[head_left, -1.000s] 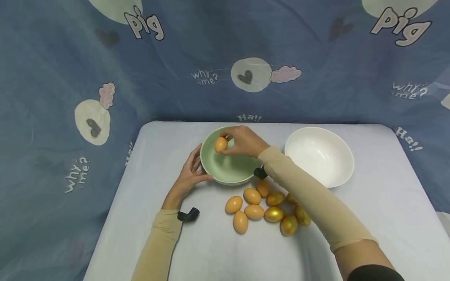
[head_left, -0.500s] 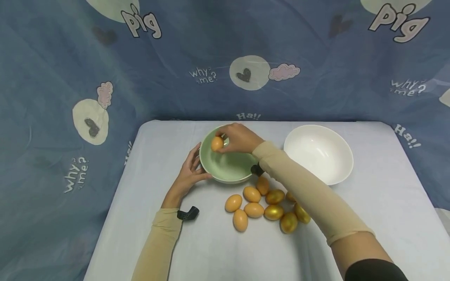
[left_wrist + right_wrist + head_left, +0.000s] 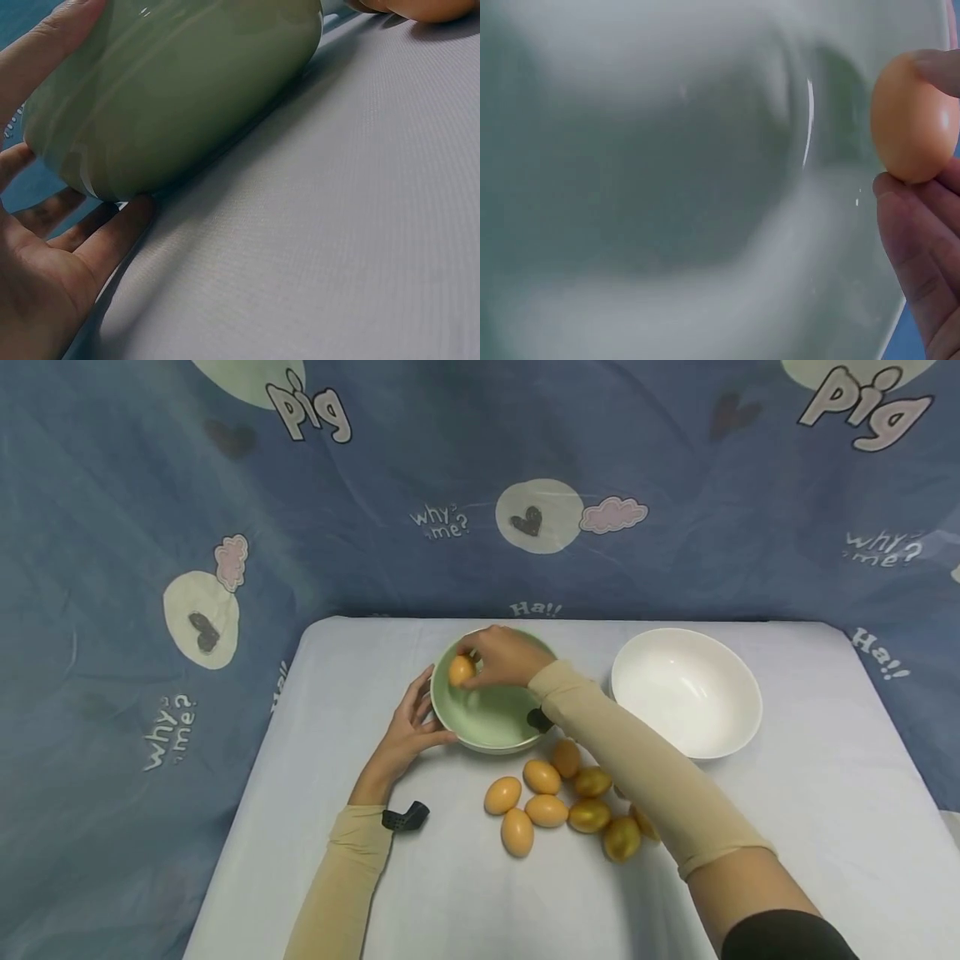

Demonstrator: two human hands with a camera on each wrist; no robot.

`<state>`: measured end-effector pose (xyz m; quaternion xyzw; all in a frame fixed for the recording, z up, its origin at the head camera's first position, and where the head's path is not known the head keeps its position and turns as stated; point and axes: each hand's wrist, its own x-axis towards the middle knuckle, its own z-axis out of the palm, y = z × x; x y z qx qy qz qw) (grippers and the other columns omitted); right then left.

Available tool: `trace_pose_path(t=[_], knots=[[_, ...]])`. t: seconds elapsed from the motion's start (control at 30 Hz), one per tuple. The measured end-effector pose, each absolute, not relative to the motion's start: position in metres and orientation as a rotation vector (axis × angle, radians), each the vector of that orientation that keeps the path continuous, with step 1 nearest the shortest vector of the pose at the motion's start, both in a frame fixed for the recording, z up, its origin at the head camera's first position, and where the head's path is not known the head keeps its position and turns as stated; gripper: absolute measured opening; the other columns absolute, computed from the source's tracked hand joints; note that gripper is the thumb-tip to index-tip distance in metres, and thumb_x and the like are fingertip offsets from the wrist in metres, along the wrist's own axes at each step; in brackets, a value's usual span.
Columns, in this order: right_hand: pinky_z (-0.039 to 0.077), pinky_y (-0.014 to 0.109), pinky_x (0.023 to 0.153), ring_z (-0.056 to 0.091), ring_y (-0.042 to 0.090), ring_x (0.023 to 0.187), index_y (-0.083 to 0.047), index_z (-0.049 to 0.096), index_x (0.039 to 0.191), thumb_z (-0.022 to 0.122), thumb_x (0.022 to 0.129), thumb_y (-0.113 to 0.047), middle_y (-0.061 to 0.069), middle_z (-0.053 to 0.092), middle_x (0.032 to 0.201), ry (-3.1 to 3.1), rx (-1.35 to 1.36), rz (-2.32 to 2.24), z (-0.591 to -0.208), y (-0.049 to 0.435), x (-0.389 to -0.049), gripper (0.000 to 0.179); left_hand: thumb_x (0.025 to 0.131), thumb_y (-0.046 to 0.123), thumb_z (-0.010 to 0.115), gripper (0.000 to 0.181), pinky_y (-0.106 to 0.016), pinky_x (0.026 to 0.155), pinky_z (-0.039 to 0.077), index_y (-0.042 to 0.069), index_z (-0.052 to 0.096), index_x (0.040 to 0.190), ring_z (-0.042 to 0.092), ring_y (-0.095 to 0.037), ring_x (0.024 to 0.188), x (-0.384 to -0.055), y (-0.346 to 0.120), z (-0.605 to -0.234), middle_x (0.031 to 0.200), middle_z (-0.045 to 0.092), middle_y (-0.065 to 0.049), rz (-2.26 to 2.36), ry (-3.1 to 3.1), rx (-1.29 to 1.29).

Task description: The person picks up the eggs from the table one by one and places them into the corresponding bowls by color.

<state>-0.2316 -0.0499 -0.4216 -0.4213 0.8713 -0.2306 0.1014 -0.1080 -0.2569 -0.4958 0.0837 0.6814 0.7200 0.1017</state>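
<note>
A light green bowl [image 3: 491, 718] stands on the white table toward the back. My left hand [image 3: 405, 735] rests against its left outer side, thumb near the front and fingers spread straight; the left wrist view shows fingertips touching the bowl's wall [image 3: 180, 90]. Over the bowl's inside, my right hand [image 3: 506, 657] pinches a light brown egg [image 3: 911, 124] between thumb and fingers. That egg is near the bowl's left inner wall; whether it touches the wall I cannot tell. In front of the bowl lie several light brown eggs [image 3: 547, 811] and several golden eggs [image 3: 589, 816], some partly hidden by my right arm.
A white bowl [image 3: 686, 693] stands to the right of the green one, its lower left edge behind my right forearm. A blue printed cloth [image 3: 390, 568] hangs behind and beside the table [image 3: 450, 893].
The right hand has shifted slightly left within the green bowl, still pinching the egg. The left hand has stayed at the bowl's side. The head view has moved a little.
</note>
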Motion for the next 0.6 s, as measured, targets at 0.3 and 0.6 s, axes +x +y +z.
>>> trace_pose_path(t=[0.3, 0.6], knots=[[0.055, 0.026, 0.088, 0.063, 0.012, 0.093, -0.009, 0.068, 0.116, 0.083, 0.075, -0.035, 0.000, 0.070, 0.107, 2.547, -1.277, -0.615, -0.435, -0.059, -0.236, 0.050, 0.070, -0.005, 0.083, 0.114, -0.035, 0.113, 0.045, 0.027, 0.015, 0.156, 0.029, -0.025, 0.147, -0.106, -0.256, -0.494, 0.160, 0.022, 0.003, 2.126, 2.000, 0.259], [0.056, 0.027, 0.083, 0.061, 0.012, 0.089, -0.009, 0.068, 0.117, 0.084, 0.074, -0.034, 0.001, 0.070, 0.105, 2.523, -1.245, -0.596, -0.440, -0.061, -0.234, 0.053, 0.070, -0.006, 0.083, 0.114, -0.036, 0.113, 0.044, 0.027, 0.016, 0.156, 0.028, -0.025, 0.148, -0.107, -0.256, -0.493, 0.160, 0.022, 0.002, 2.126, 2.012, 0.268]])
